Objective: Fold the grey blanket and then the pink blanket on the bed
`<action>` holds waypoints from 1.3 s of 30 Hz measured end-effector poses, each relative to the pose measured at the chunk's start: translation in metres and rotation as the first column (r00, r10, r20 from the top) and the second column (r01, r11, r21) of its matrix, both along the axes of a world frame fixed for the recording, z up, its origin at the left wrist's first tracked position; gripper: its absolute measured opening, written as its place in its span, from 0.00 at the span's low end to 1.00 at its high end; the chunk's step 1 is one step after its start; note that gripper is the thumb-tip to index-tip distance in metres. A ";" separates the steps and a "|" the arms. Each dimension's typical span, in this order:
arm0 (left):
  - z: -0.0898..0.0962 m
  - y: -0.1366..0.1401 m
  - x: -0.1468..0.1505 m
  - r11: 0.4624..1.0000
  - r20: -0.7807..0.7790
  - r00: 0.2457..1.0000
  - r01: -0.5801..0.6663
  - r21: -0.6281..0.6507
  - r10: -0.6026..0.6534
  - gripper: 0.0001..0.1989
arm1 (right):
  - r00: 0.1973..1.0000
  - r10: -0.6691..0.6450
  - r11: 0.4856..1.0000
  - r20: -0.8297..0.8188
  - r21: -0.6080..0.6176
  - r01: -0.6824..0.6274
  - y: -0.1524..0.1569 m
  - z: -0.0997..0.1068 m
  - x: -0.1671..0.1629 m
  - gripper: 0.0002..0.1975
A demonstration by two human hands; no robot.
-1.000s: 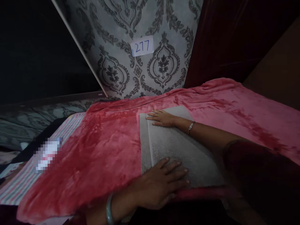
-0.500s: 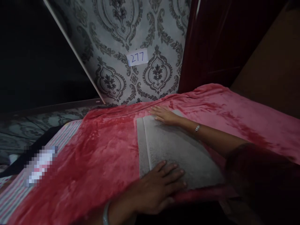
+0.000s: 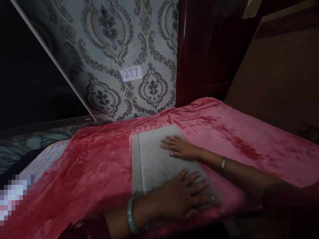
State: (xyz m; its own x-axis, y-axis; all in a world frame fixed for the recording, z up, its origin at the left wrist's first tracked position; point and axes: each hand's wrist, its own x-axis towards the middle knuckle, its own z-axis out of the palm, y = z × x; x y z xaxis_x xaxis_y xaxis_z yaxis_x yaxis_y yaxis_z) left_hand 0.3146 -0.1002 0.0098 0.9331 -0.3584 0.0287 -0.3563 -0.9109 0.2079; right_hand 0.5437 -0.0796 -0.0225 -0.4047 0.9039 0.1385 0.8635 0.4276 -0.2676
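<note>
A grey folded cloth, with a paler seam near its left side, lies flat on a red and pink plush blanket. My left hand rests palm down on the near part of the cloth, fingers spread, a light bangle at its wrist. Farther back, my right hand lies flat on the cloth's right half with its fingers apart; a silvery band circles that wrist. The cloth's near edge is partly hidden by my left hand and forearm.
A patterned wall with a paper label reading 277 stands behind the blanket. To its right are a dark red panel and a brown board. A dark screen-like panel and striped fabric are at left.
My right hand has drawn back from the cloth's far edge toward its middle. My left hand has slid rightward over the cloth. The view has turned to the right.
</note>
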 end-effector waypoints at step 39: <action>-0.003 0.182 -0.016 -0.570 -0.639 0.346 -0.288 -0.770 0.687 0.11 | -0.064 -0.715 0.661 -0.696 -0.704 0.259 0.043 0.024 0.023 0.08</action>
State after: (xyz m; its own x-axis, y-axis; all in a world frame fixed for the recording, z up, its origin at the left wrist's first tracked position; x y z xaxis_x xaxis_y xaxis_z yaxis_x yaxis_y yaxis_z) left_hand 0.2989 0.0816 0.0072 0.4003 0.8587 -0.3200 -0.0469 0.3680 0.9287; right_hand 0.5669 -0.0369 0.0019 0.3938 0.8560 -0.3349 -0.2023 -0.2747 -0.9400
